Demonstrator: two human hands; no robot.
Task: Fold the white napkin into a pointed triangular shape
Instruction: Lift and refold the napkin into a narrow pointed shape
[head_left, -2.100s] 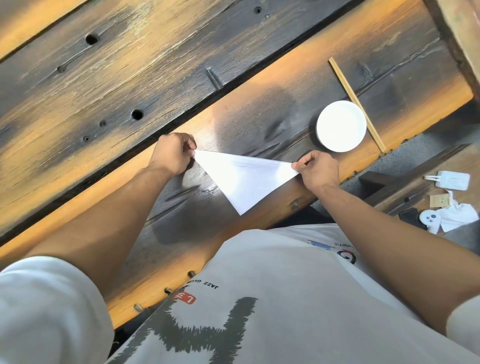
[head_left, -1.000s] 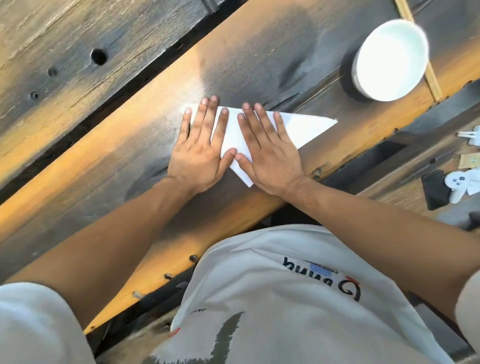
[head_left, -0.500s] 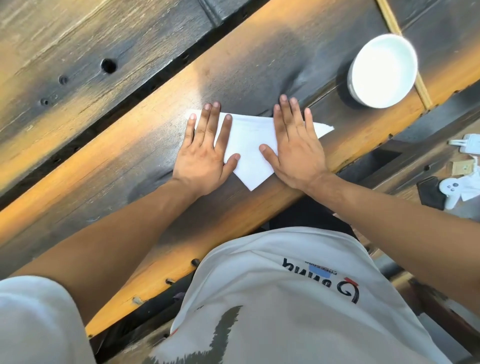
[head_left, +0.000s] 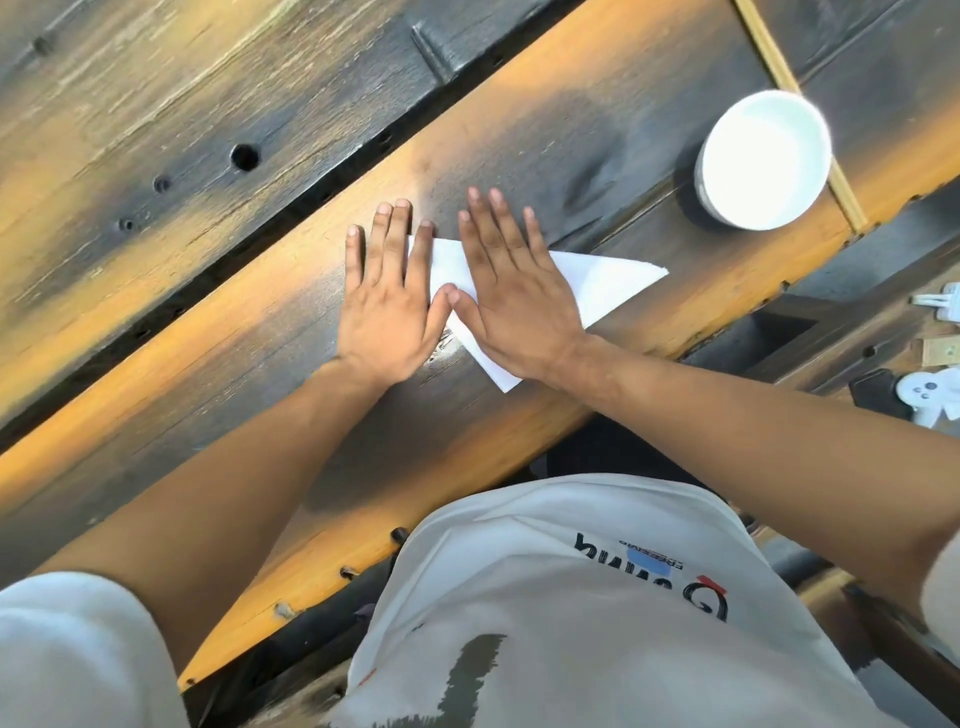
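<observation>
Both palms lie spread flat on the white napkin (head_left: 597, 280) on the wooden table (head_left: 260, 332) — left hand (head_left: 389, 306), right hand (head_left: 514, 306); press evenly outward, pinning the near point

Napkin (head_left: 608, 280) plain white. Bowl (head_left: 761, 156) white. Table (head_left: 208, 322) weathered wood, orange-yellow streaked with charcoal black. Chopstick (head_left: 769, 57) pale tan. Shirt (head_left: 571, 613) white, black lettering, grey brushstroke print.
</observation>
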